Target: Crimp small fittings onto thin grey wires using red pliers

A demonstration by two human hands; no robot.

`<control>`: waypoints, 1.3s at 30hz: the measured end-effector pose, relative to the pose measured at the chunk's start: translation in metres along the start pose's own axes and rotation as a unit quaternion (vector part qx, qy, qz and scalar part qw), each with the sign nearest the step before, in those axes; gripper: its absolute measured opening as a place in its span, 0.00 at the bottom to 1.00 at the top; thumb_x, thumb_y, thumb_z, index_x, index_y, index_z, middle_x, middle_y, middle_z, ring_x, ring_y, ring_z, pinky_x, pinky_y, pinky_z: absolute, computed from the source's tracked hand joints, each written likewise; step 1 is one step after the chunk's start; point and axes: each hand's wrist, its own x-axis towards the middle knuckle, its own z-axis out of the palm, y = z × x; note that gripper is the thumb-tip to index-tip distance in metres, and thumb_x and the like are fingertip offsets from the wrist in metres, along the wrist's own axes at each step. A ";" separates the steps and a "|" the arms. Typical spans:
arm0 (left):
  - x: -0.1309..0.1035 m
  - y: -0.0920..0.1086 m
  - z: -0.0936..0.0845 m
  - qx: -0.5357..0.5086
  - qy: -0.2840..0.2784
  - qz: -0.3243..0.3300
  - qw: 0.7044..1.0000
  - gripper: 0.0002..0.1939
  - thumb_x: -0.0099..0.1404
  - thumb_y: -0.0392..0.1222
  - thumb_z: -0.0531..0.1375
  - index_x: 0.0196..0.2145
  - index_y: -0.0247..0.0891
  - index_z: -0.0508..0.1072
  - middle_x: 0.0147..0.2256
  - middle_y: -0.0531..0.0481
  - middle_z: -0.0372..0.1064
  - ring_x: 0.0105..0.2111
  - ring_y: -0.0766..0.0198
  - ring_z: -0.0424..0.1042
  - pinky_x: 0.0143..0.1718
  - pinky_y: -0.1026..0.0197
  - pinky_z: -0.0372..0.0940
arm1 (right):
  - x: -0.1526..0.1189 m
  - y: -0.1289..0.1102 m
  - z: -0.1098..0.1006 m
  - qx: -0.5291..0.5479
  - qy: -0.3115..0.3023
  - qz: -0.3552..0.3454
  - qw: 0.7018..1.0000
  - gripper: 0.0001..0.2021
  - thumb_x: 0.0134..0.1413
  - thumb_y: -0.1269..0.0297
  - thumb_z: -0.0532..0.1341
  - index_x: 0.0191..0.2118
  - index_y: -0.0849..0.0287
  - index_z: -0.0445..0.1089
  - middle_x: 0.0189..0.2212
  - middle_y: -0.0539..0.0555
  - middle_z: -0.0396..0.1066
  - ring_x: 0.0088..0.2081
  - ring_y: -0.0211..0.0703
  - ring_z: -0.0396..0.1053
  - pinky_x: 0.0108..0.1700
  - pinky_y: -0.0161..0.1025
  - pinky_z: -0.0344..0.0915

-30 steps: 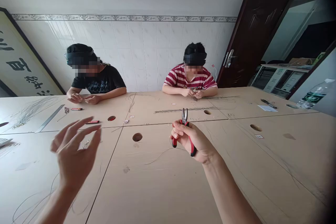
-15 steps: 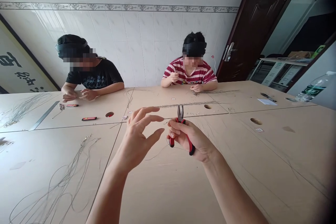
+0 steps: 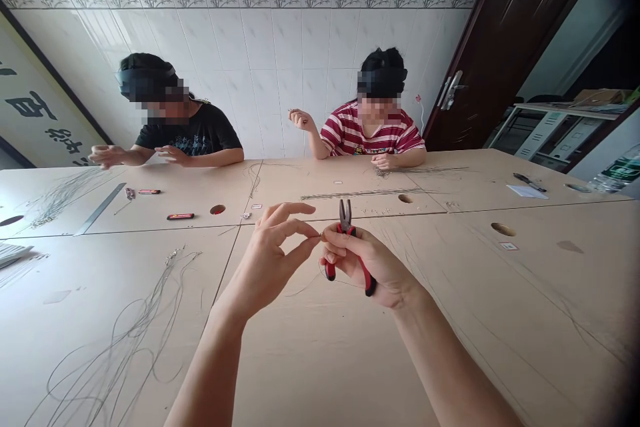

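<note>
Pliers (image 3: 345, 225) gripped in curled right fingers (image 3: 334, 251), left fingers (image 3: 299, 227) pinched at the tips just beside.

The piece (image 3: 321, 235) in the left hand (image 3: 267, 259) (beside the pliers (image 3: 345, 219)) is too small to tell.

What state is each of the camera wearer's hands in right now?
Left hand: thumb and forefinger pinched closed; anything between them is too small to tell.
Right hand: closed, holding red-and-black pliers.
</note>
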 end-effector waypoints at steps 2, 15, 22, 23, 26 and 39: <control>0.000 0.000 0.000 0.002 0.002 -0.004 1.000 0.08 0.66 0.43 0.57 0.30 0.46 0.74 0.51 0.55 0.67 0.53 0.56 0.62 0.51 0.47 0.60 | 0.000 0.000 0.000 -0.006 -0.003 -0.001 1.000 0.11 0.53 0.63 0.64 0.25 0.59 0.64 0.22 0.45 0.51 0.28 0.35 0.56 0.34 0.38 0.56; -0.001 0.001 -0.002 0.003 0.011 -0.006 1.000 0.08 0.66 0.41 0.56 0.29 0.43 0.72 0.51 0.52 0.68 0.52 0.54 0.64 0.52 0.44 0.60 | 0.000 0.001 0.005 -0.057 0.043 -0.021 0.997 0.12 0.50 0.56 0.65 0.27 0.59 0.67 0.24 0.47 0.58 0.29 0.37 0.59 0.35 0.39 0.57; -0.004 0.004 -0.004 -0.009 -0.017 -0.021 1.000 0.09 0.66 0.41 0.55 0.29 0.43 0.73 0.52 0.52 0.67 0.49 0.54 0.66 0.34 0.56 0.67 | -0.003 -0.002 0.003 -0.099 0.034 -0.023 0.994 0.12 0.50 0.56 0.66 0.27 0.59 0.68 0.24 0.48 0.57 0.29 0.37 0.58 0.34 0.39 0.56; -0.004 0.005 -0.003 -0.017 -0.021 -0.024 0.999 0.09 0.66 0.41 0.55 0.29 0.43 0.73 0.52 0.51 0.67 0.48 0.54 0.66 0.29 0.59 0.66 | -0.003 -0.002 0.003 -0.105 0.034 -0.022 0.994 0.11 0.50 0.56 0.66 0.28 0.58 0.69 0.24 0.48 0.58 0.29 0.37 0.58 0.34 0.39 0.56; -0.004 0.006 -0.003 -0.032 -0.025 -0.024 0.999 0.09 0.65 0.40 0.56 0.29 0.42 0.73 0.52 0.51 0.66 0.49 0.54 0.65 0.21 0.65 0.61 | -0.003 -0.001 0.003 -0.117 0.035 -0.016 0.992 0.11 0.50 0.56 0.66 0.28 0.58 0.69 0.23 0.47 0.58 0.29 0.37 0.58 0.34 0.39 0.55; -0.005 0.008 -0.003 -0.037 -0.024 -0.012 0.999 0.09 0.66 0.39 0.54 0.29 0.41 0.72 0.51 0.50 0.66 0.48 0.55 0.65 0.18 0.67 0.58 | -0.003 0.001 0.001 -0.095 0.014 -0.006 0.995 0.10 0.49 0.56 0.67 0.29 0.57 0.69 0.23 0.47 0.59 0.29 0.37 0.58 0.35 0.39 0.56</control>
